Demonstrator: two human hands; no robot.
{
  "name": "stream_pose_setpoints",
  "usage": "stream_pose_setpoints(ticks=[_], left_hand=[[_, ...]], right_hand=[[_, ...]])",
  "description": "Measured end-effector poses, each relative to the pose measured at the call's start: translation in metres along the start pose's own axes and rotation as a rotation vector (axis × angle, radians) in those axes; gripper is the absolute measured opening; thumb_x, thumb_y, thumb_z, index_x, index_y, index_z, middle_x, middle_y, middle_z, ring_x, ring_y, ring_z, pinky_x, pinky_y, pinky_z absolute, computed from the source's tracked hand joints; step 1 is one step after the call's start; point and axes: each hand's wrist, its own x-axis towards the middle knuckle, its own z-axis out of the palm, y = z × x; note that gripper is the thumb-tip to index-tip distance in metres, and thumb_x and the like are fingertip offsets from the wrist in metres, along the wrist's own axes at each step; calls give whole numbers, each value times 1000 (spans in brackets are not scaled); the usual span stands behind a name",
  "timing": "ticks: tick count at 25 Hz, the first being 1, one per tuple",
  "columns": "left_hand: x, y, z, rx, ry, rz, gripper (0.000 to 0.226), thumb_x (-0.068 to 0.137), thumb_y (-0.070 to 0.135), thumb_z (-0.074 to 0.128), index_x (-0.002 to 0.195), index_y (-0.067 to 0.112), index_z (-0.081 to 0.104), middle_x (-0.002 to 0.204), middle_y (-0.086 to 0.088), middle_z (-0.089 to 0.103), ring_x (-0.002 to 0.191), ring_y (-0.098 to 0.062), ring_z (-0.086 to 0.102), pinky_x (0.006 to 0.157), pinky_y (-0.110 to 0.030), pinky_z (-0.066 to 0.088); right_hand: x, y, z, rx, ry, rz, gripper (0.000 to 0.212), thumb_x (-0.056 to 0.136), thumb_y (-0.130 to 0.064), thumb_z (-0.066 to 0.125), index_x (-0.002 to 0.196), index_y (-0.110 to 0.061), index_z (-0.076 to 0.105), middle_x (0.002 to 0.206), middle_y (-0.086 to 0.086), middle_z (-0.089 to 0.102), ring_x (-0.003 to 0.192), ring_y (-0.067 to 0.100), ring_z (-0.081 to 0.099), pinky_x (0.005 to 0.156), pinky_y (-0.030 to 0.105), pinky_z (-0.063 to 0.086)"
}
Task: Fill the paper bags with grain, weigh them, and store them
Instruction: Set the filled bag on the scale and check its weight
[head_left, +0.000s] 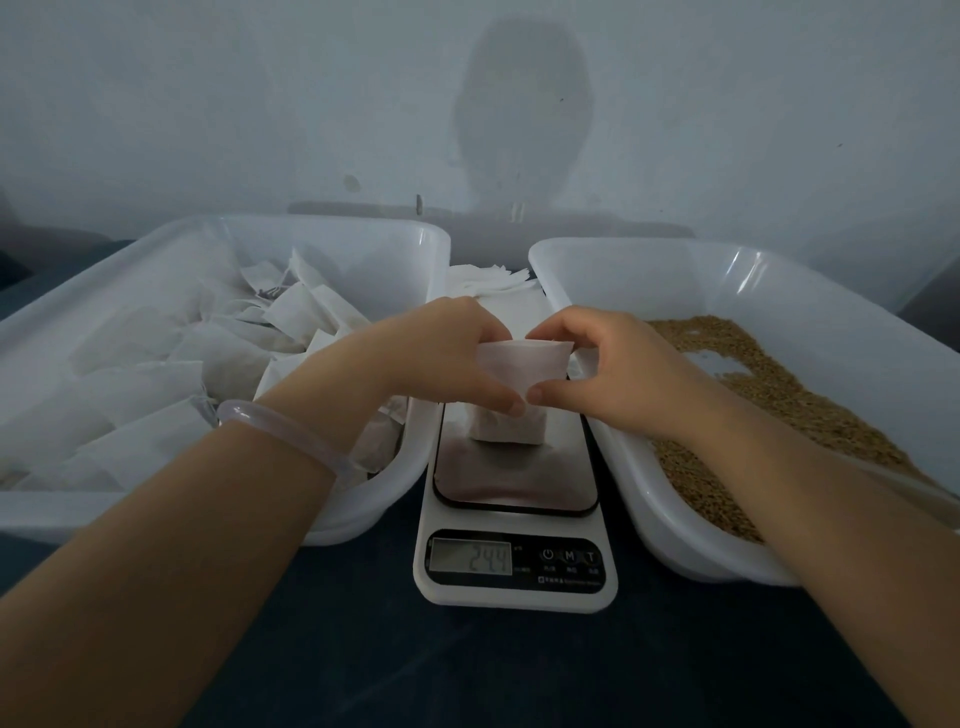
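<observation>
A small paper bag (511, 415) is seen standing on the platform of a scale (514, 488), midway between two white tubs on the dark counter (467, 670). The bag's open top is pinched from both sides: the near-left edge is held between the thumb and fingers of the left hand (447, 358), and the right edge is gripped by the curled fingers and thumb of the right hand (608, 374). A pale bangle (280, 431) is worn on the left wrist.

The left tub (311, 224) is filled with white bags (156, 364), and the right tub (675, 250) holds loose grain (779, 400). A stack of flat bags (488, 280) is laid beyond the scale.

The step in hand is judged to be the weighing. The display (471, 559) is blurred; something like 244 may be shown, though a decimal point cannot be made out. For a true reading, the bag should be steadied only lightly and then let go, so that no downward push or lift is added. The mouth should be kept upright and level so that nothing is spilled onto the platform.
</observation>
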Motion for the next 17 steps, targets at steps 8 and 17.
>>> stream_pose_setpoints(ticks=[8, 17], left_hand=[[-1, 1, 0, 12, 14, 7, 25, 65, 46, 77, 60, 36, 55, 54, 14, 54, 48, 5, 52, 50, -21, 35], [1, 1, 1, -10, 3, -15, 24, 64, 44, 78, 60, 33, 57, 48, 15, 53, 48, 6, 52, 49, -22, 34]], right_hand=[[0, 0, 0, -14, 8, -10, 34, 72, -30, 78, 100, -33, 59, 99, -20, 61, 95, -8, 54, 68, 9, 36], [0, 1, 0, -14, 19, -20, 26, 77, -31, 74, 97, -33, 59, 98, -19, 62, 95, -2, 56, 73, 12, 41]])
